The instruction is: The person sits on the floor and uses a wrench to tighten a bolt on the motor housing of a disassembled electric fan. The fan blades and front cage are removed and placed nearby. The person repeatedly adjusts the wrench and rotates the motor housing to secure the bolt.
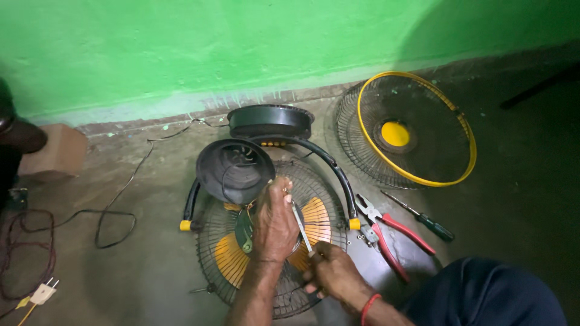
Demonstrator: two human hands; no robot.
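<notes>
Fan: dismantled floor fan (275, 241) lies flat on the concrete floor (151, 265) near the green wall (241, 42), rear wire guard down, yellow blades (232, 256) facing up, black tubular stand (338, 175) arching over it.
Left hand: left hand (275, 220) rests at the hub of the fan, fingers curled together over the motor area; what exactly they pinch is hidden by the hand itself.
Right hand: right hand (332, 274), red thread at the wrist, is clamped on the handle of a screwdriver (300, 226) whose shaft angles up toward the left hand.
Motor cover: black domed cover (235, 169) sits tilted just beside the hub, touching the guard.
Base: round black base (270, 121) stands behind, near the wall.
Front guard: yellow-rimmed wire grille (411, 130) lies apart on the right.
Tools: red-handled pliers (386, 232) and a second, dark-handled screwdriver (423, 218) lie just beside the stand's yellow end cap.
Cord: black cable (115, 223) trails left to a white plug (42, 294).
Handling: fan likely light but awkward; wire guard springy, plastic blades brittle at the tips. Best held by the stiff stand tube or the motor hub, not the blades or thin wires.
</notes>
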